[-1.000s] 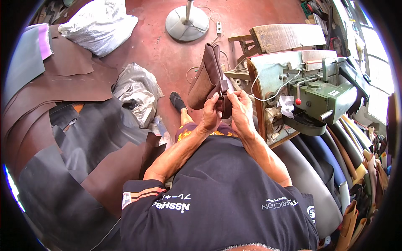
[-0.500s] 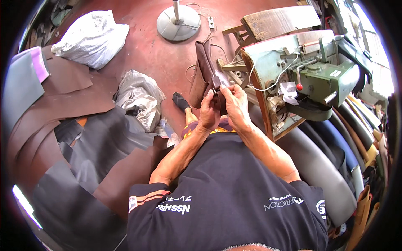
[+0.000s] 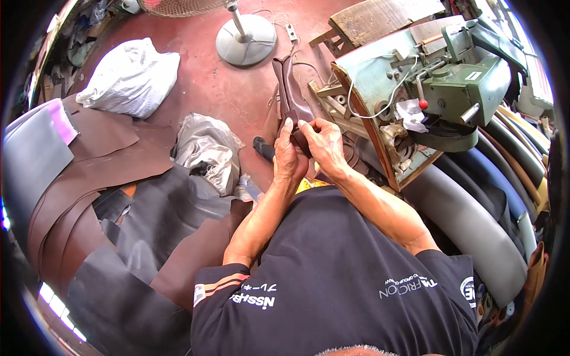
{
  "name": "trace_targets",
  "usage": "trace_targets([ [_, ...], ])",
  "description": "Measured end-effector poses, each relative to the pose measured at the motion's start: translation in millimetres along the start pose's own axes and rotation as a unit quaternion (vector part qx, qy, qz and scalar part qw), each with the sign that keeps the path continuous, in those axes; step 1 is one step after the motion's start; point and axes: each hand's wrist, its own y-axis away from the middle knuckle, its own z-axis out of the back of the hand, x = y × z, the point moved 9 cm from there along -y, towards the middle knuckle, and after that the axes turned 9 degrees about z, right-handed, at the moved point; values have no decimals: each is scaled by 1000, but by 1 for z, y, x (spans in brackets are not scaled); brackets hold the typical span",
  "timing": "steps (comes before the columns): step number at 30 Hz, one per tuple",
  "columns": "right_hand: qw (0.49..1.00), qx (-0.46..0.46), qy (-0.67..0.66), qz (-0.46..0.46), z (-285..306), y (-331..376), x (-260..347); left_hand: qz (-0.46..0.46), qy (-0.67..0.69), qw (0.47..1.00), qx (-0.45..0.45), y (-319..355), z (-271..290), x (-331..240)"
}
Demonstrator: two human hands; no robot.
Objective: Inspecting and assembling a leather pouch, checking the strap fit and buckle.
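A long, folded dark brown leather piece (image 3: 287, 86) stretches away from me over the red floor, its near end up between my hands. My left hand (image 3: 287, 155) grips that near end from the left, thumb on top. From the right, my right hand (image 3: 323, 144) pinches the same end with thumb and fingers, close beside the left thumb. A narrow band crosses the leather where the thumbs meet. My fingers hide the underside, and I cannot tell what kind of article it is.
Brown and black leather sheets (image 3: 107, 172) lie heaped on the left, near a white sack (image 3: 133, 77) and a grey plastic bag (image 3: 208, 151). Ahead stands a fan base (image 3: 245, 41). On the right are a green machine (image 3: 463, 89) with a red-knobbed lever and several material rolls (image 3: 469, 219).
The leather piece has turned, showing a narrower, glossier side than its broad flap before. Both hands still grip its near end. The view has shifted, bringing in the fan's cage.
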Motion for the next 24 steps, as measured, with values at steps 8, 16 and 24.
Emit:
trace_targets([
  [8,979,82,-138,-125,7,10,-90,-24,11,999,-45,9,2,-9],
  [16,948,156,-240,-138,-25,-6,-78,-56,-19,997,-47,20,-5,-15],
  [24,965,155,-190,-88,-17,-8,-79,1,-30,996,-86,16,19,-9],
])
